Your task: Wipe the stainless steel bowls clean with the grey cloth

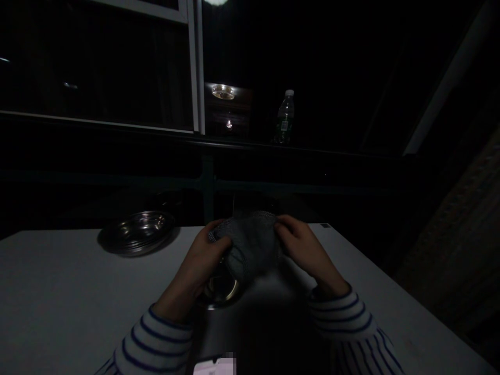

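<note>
In dim light both hands hold a grey mesh cloth point(250, 245) up over a white table point(58, 291). My left hand point(201, 263) pinches the cloth's left edge, fingers closed. The cloth's right edge is gripped by my right hand point(302, 250), fingers closed too. Under the cloth and my left hand sits a small shiny metal bowl point(221, 291), partly hidden. Both sleeves are white with dark blue stripes.
A wide metal bowl point(136, 232) sits on the table at the back left. A clear water bottle point(284, 119) stands on a dark ledge behind, by a window frame point(195, 67). A pale object point(214, 366) lies at the table's near edge.
</note>
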A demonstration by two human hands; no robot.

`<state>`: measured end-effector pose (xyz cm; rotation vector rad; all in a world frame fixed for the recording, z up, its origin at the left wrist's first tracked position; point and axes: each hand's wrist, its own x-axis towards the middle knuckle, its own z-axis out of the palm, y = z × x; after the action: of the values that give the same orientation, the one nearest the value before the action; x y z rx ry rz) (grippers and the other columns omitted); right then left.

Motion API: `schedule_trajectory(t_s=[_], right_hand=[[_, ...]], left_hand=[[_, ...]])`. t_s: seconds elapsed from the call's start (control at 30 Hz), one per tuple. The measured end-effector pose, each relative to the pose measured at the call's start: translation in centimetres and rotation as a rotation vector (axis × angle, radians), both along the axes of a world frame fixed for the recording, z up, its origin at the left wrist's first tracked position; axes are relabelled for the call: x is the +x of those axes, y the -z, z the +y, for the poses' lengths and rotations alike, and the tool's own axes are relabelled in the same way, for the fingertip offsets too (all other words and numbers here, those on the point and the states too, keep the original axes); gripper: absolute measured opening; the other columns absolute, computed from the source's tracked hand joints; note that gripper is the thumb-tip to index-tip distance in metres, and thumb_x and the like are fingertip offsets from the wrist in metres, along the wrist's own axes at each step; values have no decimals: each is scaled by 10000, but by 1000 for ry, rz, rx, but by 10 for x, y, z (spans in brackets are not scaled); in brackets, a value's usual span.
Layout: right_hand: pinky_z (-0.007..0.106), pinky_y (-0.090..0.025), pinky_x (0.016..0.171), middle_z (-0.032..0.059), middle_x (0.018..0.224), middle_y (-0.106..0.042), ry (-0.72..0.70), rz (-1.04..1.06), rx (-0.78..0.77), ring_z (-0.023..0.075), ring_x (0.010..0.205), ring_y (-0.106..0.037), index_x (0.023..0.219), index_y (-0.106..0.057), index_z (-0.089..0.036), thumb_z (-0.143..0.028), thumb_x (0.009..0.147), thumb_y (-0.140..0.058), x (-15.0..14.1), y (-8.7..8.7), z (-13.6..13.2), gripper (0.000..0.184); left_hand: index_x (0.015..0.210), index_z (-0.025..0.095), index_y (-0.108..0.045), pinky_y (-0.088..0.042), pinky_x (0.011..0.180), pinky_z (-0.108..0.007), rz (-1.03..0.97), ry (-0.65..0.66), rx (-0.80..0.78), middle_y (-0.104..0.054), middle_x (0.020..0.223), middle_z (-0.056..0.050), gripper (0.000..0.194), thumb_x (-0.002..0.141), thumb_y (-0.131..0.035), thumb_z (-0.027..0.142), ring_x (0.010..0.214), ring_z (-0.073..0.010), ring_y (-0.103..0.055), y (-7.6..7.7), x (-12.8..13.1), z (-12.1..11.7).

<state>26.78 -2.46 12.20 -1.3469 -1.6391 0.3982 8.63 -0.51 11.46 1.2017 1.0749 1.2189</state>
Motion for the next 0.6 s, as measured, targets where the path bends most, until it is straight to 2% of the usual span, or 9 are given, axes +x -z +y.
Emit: schedule_trajectory(t_s=[0.1, 0.23, 0.3, 0.4, 0.5, 0.6], right_hand=[[290, -440, 714, 44, 893, -663, 116, -13, 50, 178, 825, -598, 999, -622, -164, -240, 837, -394, 11, -1, 1, 290], [328, -430, 799, 66, 957, -655, 213, -70, 178, 201, 921, -589, 1021, -602, -168, -251, 850, -381, 26, -2, 0, 291], [336, -434, 804, 62, 968, -653, 221, -100, 231, 203, 923, -590, 1028, -592, -181, -265, 857, -379, 31, -4, -3, 286], [334, -441, 813, 51, 986, -649, 204, -102, 297, 196, 937, -586, 1042, -583, -201, -284, 868, -381, 33, -8, -12, 280], [337, -445, 832, 43, 1010, -644, 185, -99, 347, 193, 961, -579, 1048, -590, -217, -290, 872, -391, 30, -13, -20, 275], [336, -449, 841, 38, 1031, -641, 141, -107, 345, 191, 976, -576, 1052, -598, -226, -285, 870, -406, 27, -15, -24, 272]], left_hand=[[1064, 161, -557, -482, 515, -243, 54, 25, -18, -675, 810, -47, 426, 640, -600, 166, 583, -150, -620, -1, -4, 1], [942, 155, -616, -485, 539, -243, 170, 144, 21, -676, 793, -50, 336, 630, -664, 268, 633, -172, -633, 1, -9, 2], [941, 163, -627, -481, 549, -242, 207, 262, 27, -683, 791, -48, 351, 627, -679, 310, 650, -177, -636, 2, -11, 0], [1048, 182, -601, -490, 606, -261, 238, 436, 21, -692, 860, -57, 465, 622, -696, 341, 730, -197, -647, 5, -16, -2], [1100, 195, -588, -487, 722, -290, 230, 555, 34, -681, 956, -78, 508, 620, -708, 311, 871, -220, -633, 7, -20, -4], [1150, 205, -565, -467, 799, -323, 132, 696, 3, -661, 1038, -90, 514, 653, -690, 243, 952, -222, -610, 7, -21, -4]])
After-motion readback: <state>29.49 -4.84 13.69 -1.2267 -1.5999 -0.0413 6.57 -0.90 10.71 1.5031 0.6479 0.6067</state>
